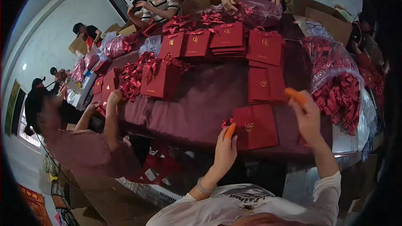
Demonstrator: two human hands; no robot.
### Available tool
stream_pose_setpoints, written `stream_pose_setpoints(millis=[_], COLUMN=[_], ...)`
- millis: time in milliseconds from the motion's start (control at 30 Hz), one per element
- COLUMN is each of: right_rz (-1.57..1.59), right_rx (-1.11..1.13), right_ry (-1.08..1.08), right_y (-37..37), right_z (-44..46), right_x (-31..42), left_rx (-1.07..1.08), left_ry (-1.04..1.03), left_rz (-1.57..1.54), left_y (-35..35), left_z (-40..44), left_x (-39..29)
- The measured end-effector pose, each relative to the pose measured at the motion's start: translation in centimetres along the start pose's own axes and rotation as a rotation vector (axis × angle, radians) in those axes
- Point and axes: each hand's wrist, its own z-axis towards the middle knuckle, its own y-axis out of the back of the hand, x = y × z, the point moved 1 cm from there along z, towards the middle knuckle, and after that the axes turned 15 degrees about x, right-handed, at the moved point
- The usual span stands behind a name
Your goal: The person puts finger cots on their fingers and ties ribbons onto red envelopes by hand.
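In front of me a red paper gift bag with a gold monogram lies flat at the near table edge. My left hand, with an orange cover on one finger, is closed at the bag's left end, where a dark red ribbon shows by the fingertips. My right hand is raised to the right of the bag, apart from it. One orange-covered finger stretches out, and nothing shows in that hand. Just beyond lies a stack of similar bags, with more bags behind it.
A clear plastic sack of red ribbons stands on the right. Across the dark red tablecloth are bag stacks, an upright bag and a ribbon heap. Co-workers sit left and at the far side; one person handles a wrapped bundle.
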Motion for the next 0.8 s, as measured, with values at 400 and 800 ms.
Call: stream_pose_setpoints(millis=[400, 800], right_rz=[0.335, 0.3], right_rx=[0.388, 0.361], right_ry=[-0.395, -0.257], right_y=[-9.2, -9.4], right_z=[-2.7, -2.6], right_x=[-5.4, -4.9], left_rx=[0.182, -0.208], left_ry=[-0.039, 0.128], left_rz=[0.168, 0.231], left_y=[2.9, 4.0], left_z=[-1.8, -0.7], left_x=[0.8, 0.3])
